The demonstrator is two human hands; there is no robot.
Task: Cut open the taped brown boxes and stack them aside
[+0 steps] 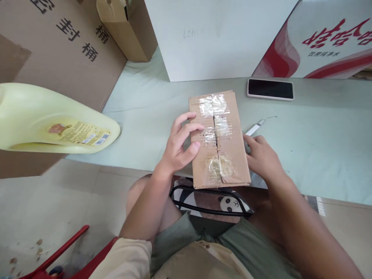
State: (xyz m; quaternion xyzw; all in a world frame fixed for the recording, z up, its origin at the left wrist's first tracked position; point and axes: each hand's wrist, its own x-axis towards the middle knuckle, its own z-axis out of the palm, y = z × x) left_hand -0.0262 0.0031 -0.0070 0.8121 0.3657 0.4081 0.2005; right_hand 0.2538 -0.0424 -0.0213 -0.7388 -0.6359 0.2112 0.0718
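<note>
A small brown cardboard box, its top seam covered with clear tape, sits at the near table edge, its near end overhanging. My left hand is at its left side, fingers spread and fingertips resting on the top. My right hand grips the box's right side with bent fingers, partly hidden by the box. Just beyond those fingers lies a utility knife with a white handle, pointing away to the right. Whether the right fingertips touch the knife handle I cannot tell.
A phone lies at the back right before a white box and a red-and-white carton. At left are a pale yellow bottle, a large carton and an open box. A panda-print bag is below.
</note>
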